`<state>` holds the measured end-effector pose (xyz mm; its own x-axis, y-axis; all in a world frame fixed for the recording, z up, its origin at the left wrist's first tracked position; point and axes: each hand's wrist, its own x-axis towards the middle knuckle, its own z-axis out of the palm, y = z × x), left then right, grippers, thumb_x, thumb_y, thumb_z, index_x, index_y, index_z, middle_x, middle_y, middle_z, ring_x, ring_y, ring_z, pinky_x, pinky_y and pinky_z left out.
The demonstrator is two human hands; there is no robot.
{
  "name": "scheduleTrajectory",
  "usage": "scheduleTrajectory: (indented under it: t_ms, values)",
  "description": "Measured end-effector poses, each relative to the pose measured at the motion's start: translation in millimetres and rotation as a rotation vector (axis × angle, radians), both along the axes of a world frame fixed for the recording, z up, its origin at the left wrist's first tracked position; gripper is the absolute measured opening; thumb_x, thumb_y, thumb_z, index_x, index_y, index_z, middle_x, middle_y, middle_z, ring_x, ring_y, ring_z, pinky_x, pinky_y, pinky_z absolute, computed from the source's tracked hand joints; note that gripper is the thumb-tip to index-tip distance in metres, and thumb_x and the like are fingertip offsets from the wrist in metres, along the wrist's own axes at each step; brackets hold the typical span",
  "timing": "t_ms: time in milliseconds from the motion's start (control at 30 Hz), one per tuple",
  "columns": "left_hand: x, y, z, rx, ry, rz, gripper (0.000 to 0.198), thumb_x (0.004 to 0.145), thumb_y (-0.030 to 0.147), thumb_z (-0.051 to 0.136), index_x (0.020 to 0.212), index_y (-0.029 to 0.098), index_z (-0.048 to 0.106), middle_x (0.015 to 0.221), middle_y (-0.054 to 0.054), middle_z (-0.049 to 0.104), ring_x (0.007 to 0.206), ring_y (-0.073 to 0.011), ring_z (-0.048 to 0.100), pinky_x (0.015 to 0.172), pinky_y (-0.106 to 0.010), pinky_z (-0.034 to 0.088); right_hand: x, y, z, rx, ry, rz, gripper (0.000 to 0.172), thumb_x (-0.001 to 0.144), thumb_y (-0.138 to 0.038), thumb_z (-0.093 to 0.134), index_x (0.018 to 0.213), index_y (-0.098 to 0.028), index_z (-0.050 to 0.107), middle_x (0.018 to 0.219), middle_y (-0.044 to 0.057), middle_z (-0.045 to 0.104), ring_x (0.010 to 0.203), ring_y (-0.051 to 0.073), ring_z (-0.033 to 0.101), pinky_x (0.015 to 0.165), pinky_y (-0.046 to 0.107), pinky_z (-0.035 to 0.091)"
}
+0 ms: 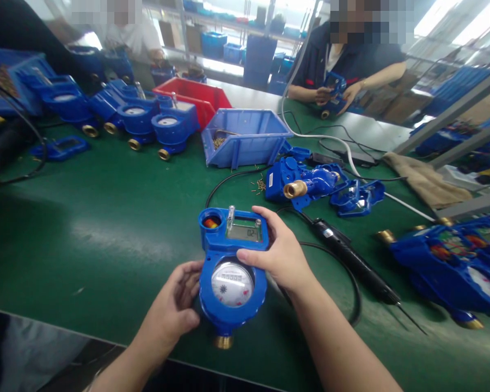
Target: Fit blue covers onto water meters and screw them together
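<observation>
A blue water meter [233, 305] with a round dial and a brass threaded end is held just above the front of the green bench. My right hand [283, 253] is closed on its upper right side, thumb across the front and fingers at the far edge. My left hand [173, 302] cups the meter's left side with curled fingers, its thumb apart from the body; the fingertips are partly hidden. A small display [247, 233] shows digits in the upper housing. Beside it, a round opening [211, 223] shows something orange inside.
A black electric screwdriver [351, 258] lies to the right, its cable looping behind my right arm. Beyond are another meter [306, 179], loose screws [261, 185], and a blue bin [257, 149]. Several meters stand left [169, 128] and right [453, 267]. A co-worker's hands [351, 95] hold a meter opposite.
</observation>
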<state>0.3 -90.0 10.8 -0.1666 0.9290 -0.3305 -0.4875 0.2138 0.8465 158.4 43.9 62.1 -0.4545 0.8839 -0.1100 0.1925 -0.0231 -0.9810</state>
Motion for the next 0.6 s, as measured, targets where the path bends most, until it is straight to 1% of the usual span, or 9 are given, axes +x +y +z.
scheduleTrajectory:
  t_ms: [67,133,200,300,400,467,533,600]
  values:
    - [-4,1,-2.1,-0.015,-0.012,-0.100,0.079,0.040,0.033,0.090,0.111,0.019,0.058,0.111,-0.012,0.068,0.108,-0.0343,0.059,0.090,-0.039,0.049,-1,2,-1.0,-0.021,0.042,-0.017,0.083,0.055,-0.035,0.084,0.127,-0.021,0.045,0.119,0.008,0.058,0.108,0.027,0.058,0.096,0.042,0.045]
    - [-8,8,0.4,-0.031,-0.039,-0.234,0.077,0.044,0.022,0.089,0.114,0.018,0.057,0.109,-0.011,0.069,0.105,-0.0328,0.062,0.090,-0.040,0.049,-2,3,-1.1,-0.023,0.054,-0.024,0.085,0.053,-0.033,0.085,0.127,-0.020,0.045,0.120,0.009,0.058,0.108,0.027,0.058,0.095,0.042,0.047]
    - [-13,18,4.9,-0.018,-0.075,-0.360,0.072,0.049,0.016,0.087,0.116,0.018,0.058,0.107,-0.011,0.070,0.103,-0.0313,0.063,0.090,-0.041,0.049,-2,4,-1.6,-0.028,0.065,-0.030,0.086,0.054,-0.033,0.085,0.128,-0.019,0.044,0.121,0.010,0.057,0.109,0.028,0.058,0.095,0.042,0.047]
    - [-18,33,9.2,0.015,-0.105,-0.491,0.071,0.052,0.012,0.084,0.118,0.019,0.057,0.111,-0.010,0.069,0.105,-0.0295,0.063,0.092,-0.041,0.047,-1,4,-4.6,-0.036,0.103,-0.036,0.086,0.057,-0.034,0.083,0.130,-0.020,0.042,0.123,0.010,0.057,0.111,0.028,0.058,0.097,0.042,0.046]
    - [-21,43,8.9,0.035,-0.076,-0.580,0.072,0.054,0.011,0.083,0.119,0.021,0.056,0.113,-0.009,0.069,0.107,-0.0288,0.062,0.093,-0.042,0.046,0,5,-7.6,-0.012,0.108,-0.028,0.087,0.061,-0.038,0.080,0.135,-0.022,0.038,0.129,0.009,0.053,0.116,0.028,0.055,0.103,0.044,0.041]
    - [-22,47,7.8,0.059,-0.008,-0.628,0.071,0.056,0.011,0.082,0.121,0.023,0.055,0.115,-0.008,0.067,0.107,-0.0283,0.062,0.095,-0.044,0.045,0,6,-8.1,0.002,0.100,-0.011,0.087,0.066,-0.044,0.076,0.139,-0.023,0.034,0.138,0.008,0.047,0.122,0.027,0.050,0.108,0.044,0.034]
    - [-23,49,6.8,0.096,0.091,-0.666,0.072,0.059,0.013,0.081,0.124,0.024,0.052,0.118,-0.009,0.066,0.108,-0.0283,0.061,0.097,-0.046,0.044,2,5,-8.4,-0.005,0.099,-0.003,0.083,0.072,-0.049,0.070,0.141,-0.023,0.031,0.145,0.008,0.038,0.129,0.027,0.042,0.112,0.044,0.027]
    - [-23,49,6.1,0.122,0.183,-0.693,0.074,0.060,0.017,0.081,0.127,0.024,0.051,0.118,-0.010,0.065,0.109,-0.0290,0.060,0.099,-0.048,0.042,9,1,-10.5,-0.042,0.146,-0.059,0.075,0.079,-0.053,0.060,0.141,-0.021,0.031,0.147,0.009,0.034,0.134,0.025,0.035,0.114,0.044,0.023]
